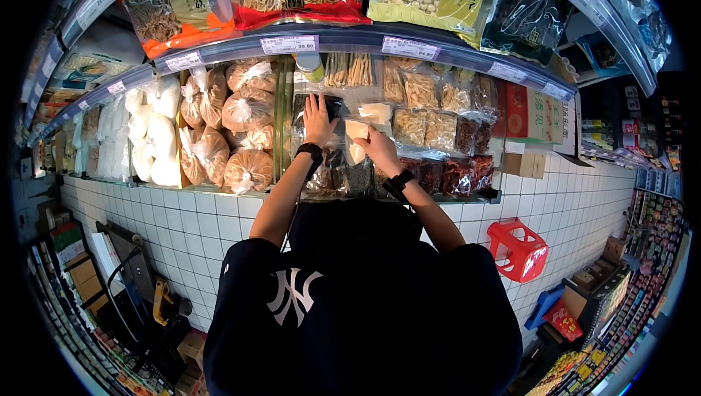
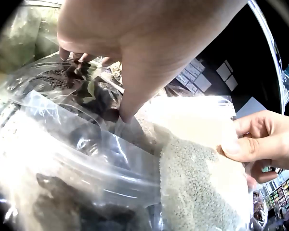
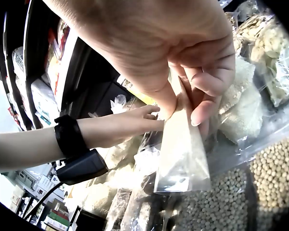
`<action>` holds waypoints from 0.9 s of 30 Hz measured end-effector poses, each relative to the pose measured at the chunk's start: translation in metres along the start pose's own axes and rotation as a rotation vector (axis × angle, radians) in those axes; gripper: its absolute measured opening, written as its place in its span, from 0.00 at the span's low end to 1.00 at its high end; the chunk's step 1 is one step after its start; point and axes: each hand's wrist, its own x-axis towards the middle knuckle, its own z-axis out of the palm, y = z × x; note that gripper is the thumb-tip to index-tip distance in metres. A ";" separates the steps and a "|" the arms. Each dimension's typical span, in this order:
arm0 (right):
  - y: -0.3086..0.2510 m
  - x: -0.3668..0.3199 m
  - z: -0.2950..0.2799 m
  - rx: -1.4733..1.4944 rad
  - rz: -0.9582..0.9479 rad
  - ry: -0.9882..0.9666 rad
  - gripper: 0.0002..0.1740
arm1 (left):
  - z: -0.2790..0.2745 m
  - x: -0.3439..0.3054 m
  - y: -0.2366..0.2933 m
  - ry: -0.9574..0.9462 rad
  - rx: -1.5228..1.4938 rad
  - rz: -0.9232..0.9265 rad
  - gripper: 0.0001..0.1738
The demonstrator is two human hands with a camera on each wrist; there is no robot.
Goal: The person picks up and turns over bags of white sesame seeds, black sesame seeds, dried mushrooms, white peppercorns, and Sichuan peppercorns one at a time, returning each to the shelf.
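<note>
My right hand (image 1: 378,149) (image 3: 178,53) pinches a clear packet (image 1: 356,131) of pale, fine grains by its edge, thumb on one side and fingers on the other. In the left wrist view the same packet (image 2: 190,183) hangs from the right hand (image 2: 269,142), its lower part greenish-white. To its left, my left hand (image 1: 318,124) (image 3: 123,126) reaches over dark packets with fingers extended; it holds nothing visible. Beneath the left hand (image 2: 135,43), clear bags of dark dried goods (image 2: 82,202) lie in the left wrist view. Another pale packet (image 1: 375,112) lies just behind the pinched one.
Tied bags of brown goods (image 1: 247,169) and white bags (image 1: 162,136) fill the bins at left. Packets of dried goods (image 1: 420,127) lie at right. A price-tagged shelf edge (image 1: 350,39) runs above. A red stool (image 1: 520,250) stands on the tiled floor.
</note>
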 end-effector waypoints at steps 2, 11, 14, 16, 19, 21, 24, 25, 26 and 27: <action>0.000 -0.001 -0.005 0.010 -0.001 0.001 0.28 | 0.003 0.007 -0.006 0.002 0.014 0.023 0.52; 0.011 -0.002 -0.004 0.013 0.083 -0.095 0.29 | 0.000 0.034 -0.023 -0.115 0.007 -0.101 0.63; 0.013 -0.007 -0.003 0.029 0.054 -0.094 0.29 | -0.003 0.036 -0.028 -0.149 -0.058 -0.175 0.67; 0.009 -0.014 -0.006 0.076 -0.031 0.012 0.27 | -0.010 0.034 -0.027 -0.213 -0.102 -0.288 0.69; 0.015 -0.015 -0.004 0.003 -0.045 -0.007 0.26 | -0.013 0.035 -0.026 -0.197 -0.086 -0.275 0.67; 0.017 -0.016 -0.005 0.002 -0.021 -0.047 0.25 | -0.017 0.037 -0.025 -0.220 -0.057 -0.285 0.65; 0.012 -0.019 -0.012 -0.001 0.007 -0.092 0.24 | -0.023 0.041 -0.030 -0.204 -0.066 -0.242 0.61; 0.010 -0.021 -0.015 -0.001 0.012 -0.096 0.24 | -0.024 0.043 -0.033 -0.206 -0.068 -0.209 0.57; 0.007 -0.023 -0.018 -0.002 0.012 -0.096 0.24 | -0.024 0.044 -0.035 -0.207 -0.070 -0.175 0.53; 0.005 -0.026 -0.021 -0.010 0.014 -0.107 0.23 | -0.018 0.047 -0.042 -0.206 -0.070 -0.175 0.53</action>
